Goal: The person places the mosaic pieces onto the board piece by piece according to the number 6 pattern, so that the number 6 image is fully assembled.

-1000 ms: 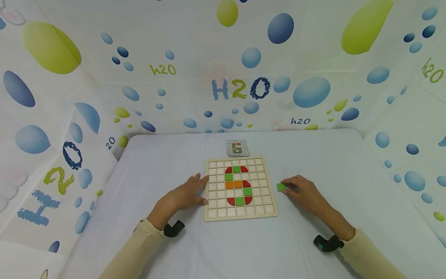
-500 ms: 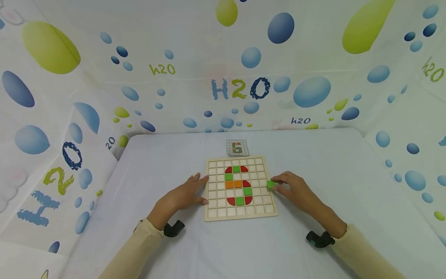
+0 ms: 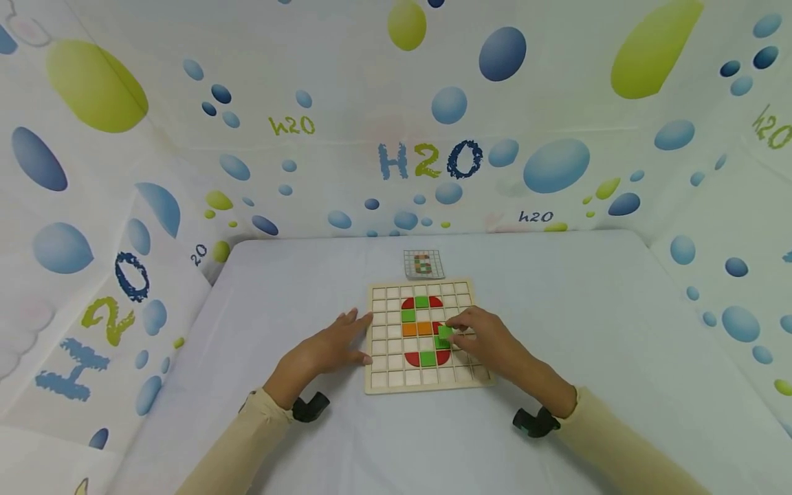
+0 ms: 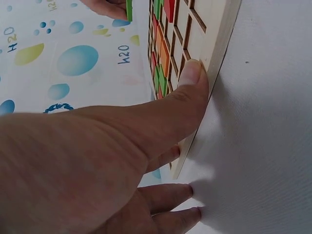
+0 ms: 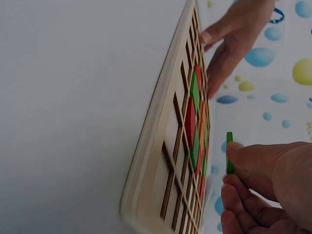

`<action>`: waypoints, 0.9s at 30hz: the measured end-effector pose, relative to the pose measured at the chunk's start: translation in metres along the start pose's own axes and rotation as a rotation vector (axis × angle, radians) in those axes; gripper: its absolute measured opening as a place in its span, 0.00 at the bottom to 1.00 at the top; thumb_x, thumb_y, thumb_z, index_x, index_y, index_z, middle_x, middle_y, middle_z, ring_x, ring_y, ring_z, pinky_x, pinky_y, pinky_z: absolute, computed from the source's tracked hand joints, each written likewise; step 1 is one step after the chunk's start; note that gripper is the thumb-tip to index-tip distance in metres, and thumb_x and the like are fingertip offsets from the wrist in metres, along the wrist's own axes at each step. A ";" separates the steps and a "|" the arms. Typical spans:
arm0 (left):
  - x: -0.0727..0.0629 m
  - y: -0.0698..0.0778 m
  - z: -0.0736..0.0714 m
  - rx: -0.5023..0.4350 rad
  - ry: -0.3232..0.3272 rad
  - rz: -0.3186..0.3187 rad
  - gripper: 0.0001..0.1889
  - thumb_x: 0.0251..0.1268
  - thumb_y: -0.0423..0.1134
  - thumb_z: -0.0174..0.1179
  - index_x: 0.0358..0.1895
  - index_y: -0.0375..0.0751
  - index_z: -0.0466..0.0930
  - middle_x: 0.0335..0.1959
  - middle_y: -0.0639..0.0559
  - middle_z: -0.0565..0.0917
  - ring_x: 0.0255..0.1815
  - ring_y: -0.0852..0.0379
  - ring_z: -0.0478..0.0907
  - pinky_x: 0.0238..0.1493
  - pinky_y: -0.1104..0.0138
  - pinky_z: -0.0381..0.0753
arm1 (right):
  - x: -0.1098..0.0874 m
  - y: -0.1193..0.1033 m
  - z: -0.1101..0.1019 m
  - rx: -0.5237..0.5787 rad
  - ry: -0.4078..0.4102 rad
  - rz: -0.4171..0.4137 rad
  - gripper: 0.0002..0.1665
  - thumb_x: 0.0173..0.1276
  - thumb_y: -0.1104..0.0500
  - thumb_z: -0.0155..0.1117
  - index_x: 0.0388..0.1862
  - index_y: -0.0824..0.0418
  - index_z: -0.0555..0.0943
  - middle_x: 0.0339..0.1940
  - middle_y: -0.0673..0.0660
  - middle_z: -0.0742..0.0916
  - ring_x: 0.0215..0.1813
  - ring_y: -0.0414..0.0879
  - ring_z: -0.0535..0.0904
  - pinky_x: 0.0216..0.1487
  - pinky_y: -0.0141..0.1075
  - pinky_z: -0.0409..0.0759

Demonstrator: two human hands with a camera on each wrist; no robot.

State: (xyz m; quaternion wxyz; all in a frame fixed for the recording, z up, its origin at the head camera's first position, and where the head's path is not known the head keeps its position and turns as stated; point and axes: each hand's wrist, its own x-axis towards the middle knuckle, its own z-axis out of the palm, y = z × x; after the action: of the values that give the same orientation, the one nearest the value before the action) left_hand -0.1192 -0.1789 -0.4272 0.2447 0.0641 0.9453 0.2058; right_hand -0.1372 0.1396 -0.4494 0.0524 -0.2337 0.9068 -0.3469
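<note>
A square wooden grid board [image 3: 379,378] lies on the white-covered table. Set in its cells are red rounded tiles [image 3: 411,359], green square tiles [image 3: 427,359] and orange square tiles [image 3: 410,329], laid out in a curving figure. My right hand [image 3: 495,348] pinches a loose green square tile [image 3: 445,333] between thumb and fingers; the right wrist view shows this tile edge-on, raised above the board. My left hand [image 3: 326,353] rests at the board's left edge, its thumb [image 4: 191,73] lying on the wooden rim and its fingers spread.
Behind the board lies a small pattern card [image 3: 423,264] printed with a similar coloured figure on a grid. A white cloth [image 3: 297,275] covers the table. Hanging sheets with blue and green drop prints [image 3: 557,165] enclose the back and sides.
The right hand has carried the green tile leftward from beside the board to over the grid's right-middle part. The left hand stays at the board's left edge.
</note>
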 end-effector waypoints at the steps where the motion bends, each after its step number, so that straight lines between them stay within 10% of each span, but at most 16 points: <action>1: 0.000 0.000 0.000 0.000 0.000 0.000 0.50 0.67 0.50 0.73 0.87 0.49 0.53 0.88 0.37 0.49 0.88 0.36 0.43 0.81 0.37 0.55 | 0.002 -0.003 0.002 0.014 -0.010 0.008 0.18 0.71 0.60 0.75 0.58 0.59 0.88 0.46 0.49 0.86 0.51 0.44 0.82 0.55 0.40 0.86; 27: -0.003 0.007 -0.003 0.015 0.000 -0.001 0.50 0.65 0.49 0.74 0.86 0.48 0.55 0.87 0.36 0.50 0.87 0.34 0.45 0.80 0.36 0.57 | 0.024 -0.046 0.035 -0.242 -0.117 -0.103 0.15 0.69 0.58 0.77 0.51 0.63 0.91 0.42 0.54 0.86 0.46 0.46 0.78 0.51 0.39 0.84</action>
State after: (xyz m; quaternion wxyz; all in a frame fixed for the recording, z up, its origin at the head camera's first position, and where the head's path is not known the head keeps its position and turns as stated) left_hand -0.1179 -0.1747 -0.4201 0.2444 0.0654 0.9469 0.1983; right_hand -0.1316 0.0773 -0.4441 0.0589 -0.3045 0.9241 -0.2232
